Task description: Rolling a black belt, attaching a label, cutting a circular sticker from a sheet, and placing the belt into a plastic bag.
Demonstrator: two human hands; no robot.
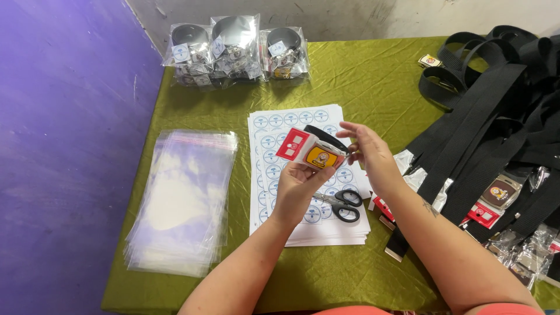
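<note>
Left hand [298,188] gripping glossy rectangular buckle [312,150], right hand [370,153] alongside

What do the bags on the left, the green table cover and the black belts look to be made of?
Bags: thin clear plastic, glossy; the stack reflects light and shows the cloth through it. Table cover: woven fabric with a slight sheen, probably satin-like; it creases and catches light. Belts: matte black webbing, likely nylon or canvas, going by their flat, dull look.

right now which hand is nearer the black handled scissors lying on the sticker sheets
Left. The left hand holds a rolled black belt with a red tag just above-left of the black-handled scissors; the right hand is higher, above them, fingers at the belt.
</note>
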